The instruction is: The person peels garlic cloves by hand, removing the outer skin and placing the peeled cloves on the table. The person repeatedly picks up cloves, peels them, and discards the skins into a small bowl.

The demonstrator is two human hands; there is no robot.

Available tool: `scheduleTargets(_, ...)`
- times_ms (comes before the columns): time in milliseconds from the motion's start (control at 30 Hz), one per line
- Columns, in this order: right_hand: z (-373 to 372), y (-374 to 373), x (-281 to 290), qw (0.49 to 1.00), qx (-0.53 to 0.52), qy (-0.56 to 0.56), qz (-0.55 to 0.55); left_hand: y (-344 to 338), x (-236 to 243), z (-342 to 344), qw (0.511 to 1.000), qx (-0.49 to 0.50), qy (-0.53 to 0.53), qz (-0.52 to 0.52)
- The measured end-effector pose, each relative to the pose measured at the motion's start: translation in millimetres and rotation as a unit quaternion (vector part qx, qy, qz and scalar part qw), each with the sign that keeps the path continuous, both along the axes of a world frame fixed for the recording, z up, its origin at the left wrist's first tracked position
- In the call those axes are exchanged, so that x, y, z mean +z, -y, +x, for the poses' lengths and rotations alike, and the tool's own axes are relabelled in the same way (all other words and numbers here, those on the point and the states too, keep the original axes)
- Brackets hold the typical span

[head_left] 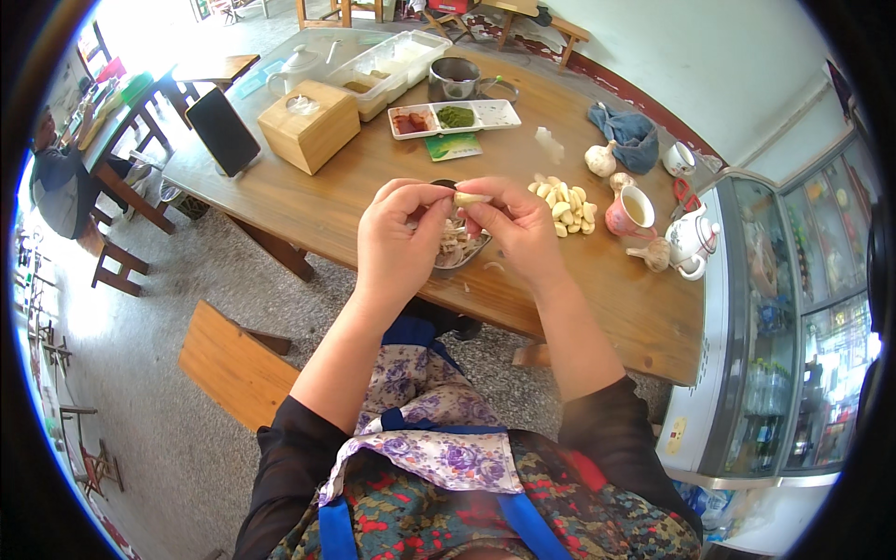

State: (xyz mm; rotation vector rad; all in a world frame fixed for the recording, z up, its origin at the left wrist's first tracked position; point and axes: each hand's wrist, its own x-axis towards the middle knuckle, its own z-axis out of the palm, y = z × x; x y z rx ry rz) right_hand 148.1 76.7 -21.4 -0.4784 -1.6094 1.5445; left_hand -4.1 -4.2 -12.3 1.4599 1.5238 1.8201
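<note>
Between my two hands, over the table's near edge, is a garlic clove [472,198]. My left hand [403,227] pinches it from the left with thumb and forefinger. From the other side my right hand [513,224] grips it with thumb and fingers. Just below my hands stands a dark bowl holding garlic skins [457,245], partly hidden by my fingers. To the right of my right hand lies a heap of peeled garlic cloves [566,205]. Whole garlic bulbs [600,160] sit farther right, one more [653,254] beside a pink cup [631,211].
On the wooden table [523,299] stand a wooden tissue box [310,126], a phone [222,133], a three-part seasoning tray [455,118], a metal pot [455,79] and a teapot [693,238]. A blue cloth [627,135] lies at the back right. A glass-door fridge [761,373] borders the right side.
</note>
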Motion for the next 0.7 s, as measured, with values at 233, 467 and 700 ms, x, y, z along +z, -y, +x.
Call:
scheduleTargets(233, 4.8, 1.9, -0.5, 0.997, -0.073, -0.012, -0.009, -2.6, -7.1, -2.4, 0.981, 0.06, -0.183, -0.019)
scheduleTargets(467, 1.1, 1.1, -4.8, 0.992, -0.115, 0.025, 0.039, -1.9, -1.9, -33.1, 0.953, 0.034, -0.302, -0.01)
scheduleTargets(700, -0.1, 12.6, 6.2, 0.986, -0.135, 0.062, 0.069, -7.6, 19.5, -148.7, 0.912, 0.218, -0.346, 0.031)
